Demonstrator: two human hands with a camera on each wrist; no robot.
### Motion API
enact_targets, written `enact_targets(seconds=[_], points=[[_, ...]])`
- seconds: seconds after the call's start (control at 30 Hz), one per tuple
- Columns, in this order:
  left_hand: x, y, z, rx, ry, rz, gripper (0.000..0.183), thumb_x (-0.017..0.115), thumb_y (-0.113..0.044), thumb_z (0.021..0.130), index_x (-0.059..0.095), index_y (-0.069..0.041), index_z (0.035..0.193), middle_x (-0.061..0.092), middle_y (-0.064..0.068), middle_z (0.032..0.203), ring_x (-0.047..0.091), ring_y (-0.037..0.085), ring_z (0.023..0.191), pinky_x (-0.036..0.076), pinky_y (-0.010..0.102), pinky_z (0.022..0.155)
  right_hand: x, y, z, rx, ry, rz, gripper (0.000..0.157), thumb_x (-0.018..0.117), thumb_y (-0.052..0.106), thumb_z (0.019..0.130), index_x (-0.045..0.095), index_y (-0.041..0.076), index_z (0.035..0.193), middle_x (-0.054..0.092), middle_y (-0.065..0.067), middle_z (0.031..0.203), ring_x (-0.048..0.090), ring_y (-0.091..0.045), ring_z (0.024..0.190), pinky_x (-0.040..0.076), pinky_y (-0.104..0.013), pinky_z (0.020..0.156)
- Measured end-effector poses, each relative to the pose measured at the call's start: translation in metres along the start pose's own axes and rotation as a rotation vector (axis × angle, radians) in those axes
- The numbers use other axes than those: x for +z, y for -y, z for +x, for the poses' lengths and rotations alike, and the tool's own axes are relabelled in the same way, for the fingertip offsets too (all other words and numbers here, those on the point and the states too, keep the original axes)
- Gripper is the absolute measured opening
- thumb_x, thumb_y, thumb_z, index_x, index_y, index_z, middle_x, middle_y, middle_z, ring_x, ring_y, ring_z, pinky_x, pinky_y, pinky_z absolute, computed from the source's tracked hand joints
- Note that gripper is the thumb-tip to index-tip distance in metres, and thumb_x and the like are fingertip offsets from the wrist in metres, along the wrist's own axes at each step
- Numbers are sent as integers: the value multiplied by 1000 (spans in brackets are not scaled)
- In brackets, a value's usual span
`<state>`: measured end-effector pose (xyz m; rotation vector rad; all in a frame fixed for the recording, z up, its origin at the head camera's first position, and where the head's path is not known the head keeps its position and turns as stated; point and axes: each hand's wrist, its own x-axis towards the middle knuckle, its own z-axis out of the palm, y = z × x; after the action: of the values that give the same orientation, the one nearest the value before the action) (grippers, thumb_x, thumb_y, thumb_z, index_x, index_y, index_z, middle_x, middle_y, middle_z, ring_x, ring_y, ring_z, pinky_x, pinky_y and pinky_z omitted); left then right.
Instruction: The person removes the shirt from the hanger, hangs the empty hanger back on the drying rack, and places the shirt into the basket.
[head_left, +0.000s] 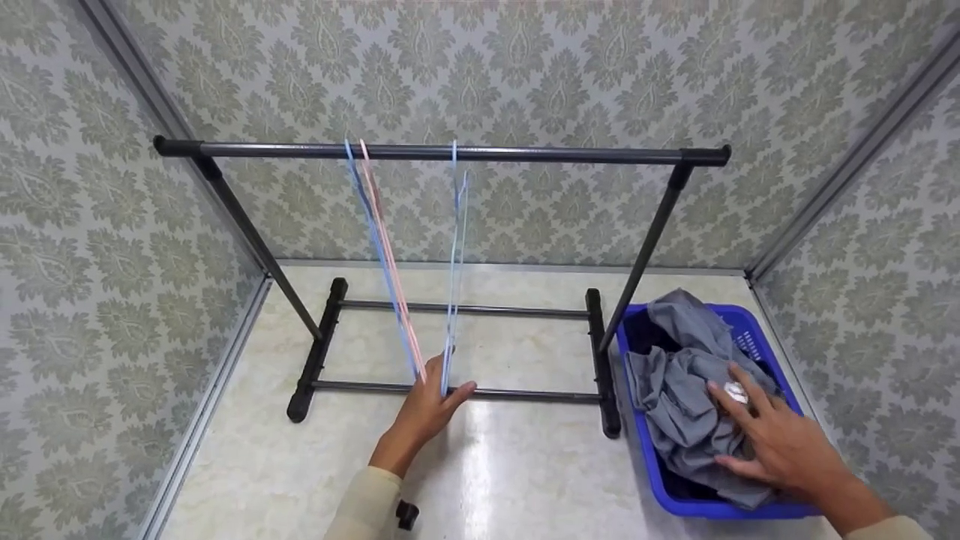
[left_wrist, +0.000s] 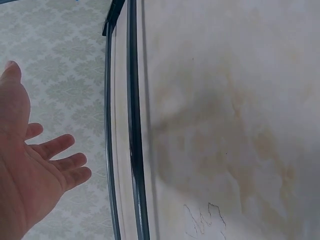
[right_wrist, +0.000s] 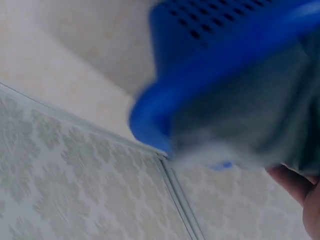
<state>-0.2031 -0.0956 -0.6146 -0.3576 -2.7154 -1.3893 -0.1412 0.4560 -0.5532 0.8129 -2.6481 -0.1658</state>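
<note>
Thin clothes hangers hang from a black rail: a blue one [head_left: 379, 232] and a pink one [head_left: 390, 262] close together, and a pale blue one [head_left: 452, 262] to their right beside another pale strand. My left hand [head_left: 429, 401] is at their lower ends, which overlap it in the head view. The left wrist view shows its fingers [left_wrist: 62, 146] loosely spread with nothing between them. Over at the right, my right hand [head_left: 787, 442] rests on crumpled grey cloth [head_left: 686, 401] with its fingers spread. A small white patch [head_left: 735, 391] shows between those fingers.
The cloth heaps up in a blue plastic basket [head_left: 654, 480] with a slotted wall, close beside the right foot of the black garment rack [head_left: 570, 154]. Patterned wall panels [head_left: 517, 67] surround the rack on the back, left and right. The floor [head_left: 247, 465] is pale and marbled.
</note>
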Motion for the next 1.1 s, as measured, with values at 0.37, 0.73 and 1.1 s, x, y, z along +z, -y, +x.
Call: enact_targets(seconds=[0.37, 0.73, 1.1], points=[[-4, 1, 1, 16, 9, 58, 82, 63, -49, 100, 32, -2, 159, 50, 30, 147, 48, 44, 139, 39, 61, 114, -34, -33, 87, -31, -131, 101, 64, 43, 55, 106, 54, 8, 148, 47, -27, 152, 60, -52, 113, 50, -66, 89], [-9, 0, 0, 35, -61, 82, 77, 68, -43, 98, 37, -1, 155, 53, 28, 145, 51, 47, 136, 42, 62, 111, 6, -50, 151, 139, 556, 378, 62, 45, 45, 109, 37, 10, 160, 26, -29, 165, 24, -63, 146, 25, -85, 106], [-10, 8, -7, -44, -56, 50, 77, 69, -42, 98, 37, -2, 157, 50, 34, 145, 48, 49, 137, 40, 64, 111, 39, -47, 143, 229, 779, 526, 68, 35, 43, 111, 32, -7, 157, 28, -39, 159, 24, -61, 146, 22, -75, 115]])
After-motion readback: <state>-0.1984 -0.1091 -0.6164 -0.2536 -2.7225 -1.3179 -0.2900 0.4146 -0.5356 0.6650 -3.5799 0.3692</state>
